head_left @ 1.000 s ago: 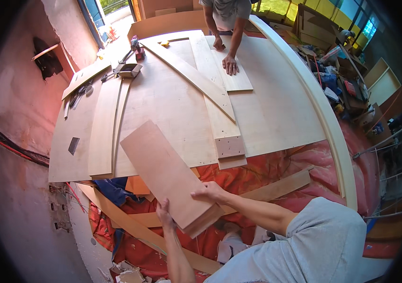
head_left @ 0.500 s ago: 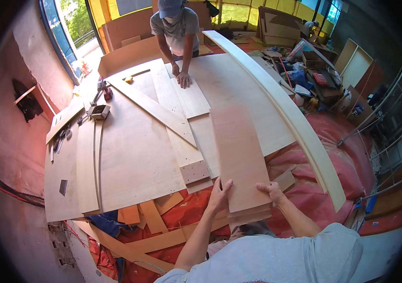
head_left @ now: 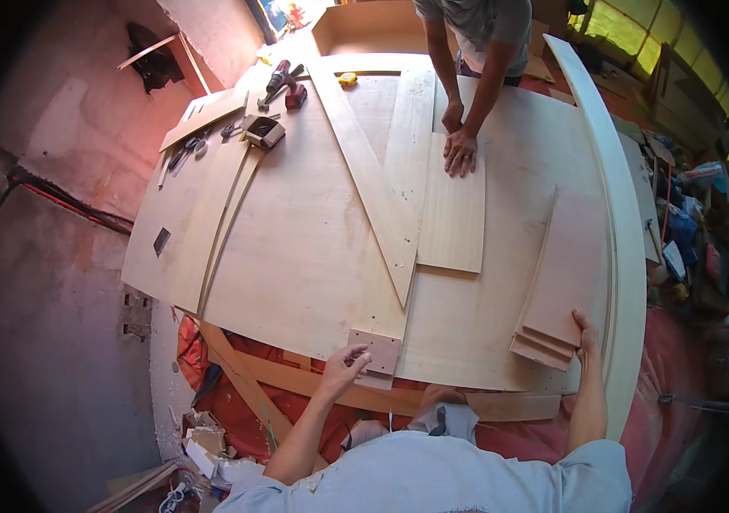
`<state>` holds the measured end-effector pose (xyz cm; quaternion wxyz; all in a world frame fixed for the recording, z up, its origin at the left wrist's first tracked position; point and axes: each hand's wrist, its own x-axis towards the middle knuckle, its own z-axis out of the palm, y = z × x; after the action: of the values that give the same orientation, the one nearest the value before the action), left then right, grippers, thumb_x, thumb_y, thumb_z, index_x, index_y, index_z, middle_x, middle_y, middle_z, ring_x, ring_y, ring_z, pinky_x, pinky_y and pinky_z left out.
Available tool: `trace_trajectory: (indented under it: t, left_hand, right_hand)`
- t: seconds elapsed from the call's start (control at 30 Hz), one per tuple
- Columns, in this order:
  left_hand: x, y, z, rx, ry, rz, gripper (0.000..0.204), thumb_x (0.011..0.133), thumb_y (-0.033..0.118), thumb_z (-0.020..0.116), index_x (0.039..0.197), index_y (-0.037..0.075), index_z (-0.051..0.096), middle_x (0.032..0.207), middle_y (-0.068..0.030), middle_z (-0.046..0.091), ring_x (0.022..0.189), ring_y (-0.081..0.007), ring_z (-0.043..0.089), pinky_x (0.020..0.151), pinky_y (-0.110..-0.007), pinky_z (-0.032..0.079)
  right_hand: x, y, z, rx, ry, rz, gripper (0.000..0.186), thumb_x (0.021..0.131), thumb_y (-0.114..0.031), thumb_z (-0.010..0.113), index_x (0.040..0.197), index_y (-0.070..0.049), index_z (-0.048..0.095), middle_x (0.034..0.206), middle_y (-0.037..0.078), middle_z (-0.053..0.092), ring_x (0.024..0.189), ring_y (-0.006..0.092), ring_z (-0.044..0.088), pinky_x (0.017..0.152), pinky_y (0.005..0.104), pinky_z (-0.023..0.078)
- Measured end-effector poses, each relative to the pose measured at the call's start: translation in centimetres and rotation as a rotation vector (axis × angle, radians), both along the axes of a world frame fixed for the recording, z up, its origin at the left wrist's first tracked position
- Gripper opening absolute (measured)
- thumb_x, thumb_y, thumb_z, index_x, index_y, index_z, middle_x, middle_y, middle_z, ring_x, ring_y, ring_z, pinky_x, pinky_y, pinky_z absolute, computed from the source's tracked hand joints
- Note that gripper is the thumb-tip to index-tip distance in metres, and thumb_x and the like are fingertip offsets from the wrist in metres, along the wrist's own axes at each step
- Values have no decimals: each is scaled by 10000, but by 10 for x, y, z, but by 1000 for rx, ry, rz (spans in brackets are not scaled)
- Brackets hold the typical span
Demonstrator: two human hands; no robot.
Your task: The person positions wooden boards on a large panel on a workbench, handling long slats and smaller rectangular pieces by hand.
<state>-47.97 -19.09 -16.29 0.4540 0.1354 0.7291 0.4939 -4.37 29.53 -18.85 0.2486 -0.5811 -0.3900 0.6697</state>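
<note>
My right hand [head_left: 587,333] grips the right edge of a small stack of reddish-brown plywood boards [head_left: 564,265], which lies tilted at the right of the large plywood sheet. My left hand [head_left: 347,369] is open, fingers partly bent, beside a small reddish wooden block [head_left: 379,350] with several dark holes or screw heads. That block sits on the near end of a long pale board [head_left: 407,111]. A diagonal pale strip [head_left: 364,171] crosses the board. Farther off, another person's hands [head_left: 460,156] press on a short pale board [head_left: 452,222] next to it.
On the left of the plywood sheet [head_left: 296,248] lie a red cordless drill [head_left: 277,79], a small box [head_left: 262,132] and hand tools [head_left: 185,152]. A yellow tape measure [head_left: 347,79] lies at the back. A long pale strip [head_left: 619,214] runs along the right. Wood offcuts [head_left: 253,376] lie below the near edge.
The view has turned to the right. The board stack has moved from in front of me onto the sheet's right side. My left hand has let go of it and moved to the wooden block.
</note>
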Motion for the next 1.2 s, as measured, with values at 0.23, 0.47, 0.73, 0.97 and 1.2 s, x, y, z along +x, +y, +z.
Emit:
trace_trajectory:
  t: [0.23,0.47,0.73,0.97,1.2]
  left_hand:
    - [0,44,-14,-17,3,266,371,1042,214,678,1304,-47,650,986,-108,754,723,-94,661,618,-229,567]
    - [-55,48,8,21,128,317,392,1042,251,673,1315,-30,648,974,-93,752,713,-95,658,614,-245,566]
    - [-177,-154,-31,-211,376,830,415,1007,294,690,1276,-21,665,949,-88,756,721,-124,675,640,-293,577]
    - [-464,-277,-38,-667,1306,557,778,838,604,784,1252,-43,659,1230,-280,700,1140,-420,682,997,-465,544]
    - [-529,-326,-70,-817,873,381,1105,723,698,828,1482,-28,484,1466,-281,538,1390,-439,503,1152,-545,422]
  right_hand:
    - [-79,203,-22,100,-143,112,737,866,-391,848,1384,64,589,1277,183,677,1188,259,647,1048,409,519]
    - [-126,302,-28,444,-698,267,833,870,-613,762,1391,27,653,1362,164,690,1261,284,642,1092,407,478]
    - [-124,253,-76,869,-1119,415,832,1004,-592,587,1413,131,545,1401,329,611,1328,455,575,1143,475,422]
    - [-113,-112,-27,855,-716,323,397,1071,-247,623,1352,33,653,1195,171,736,1021,216,704,905,337,561]
    - [-293,-476,49,544,-237,697,228,1000,-125,730,1182,12,745,913,98,790,771,101,737,686,264,591]
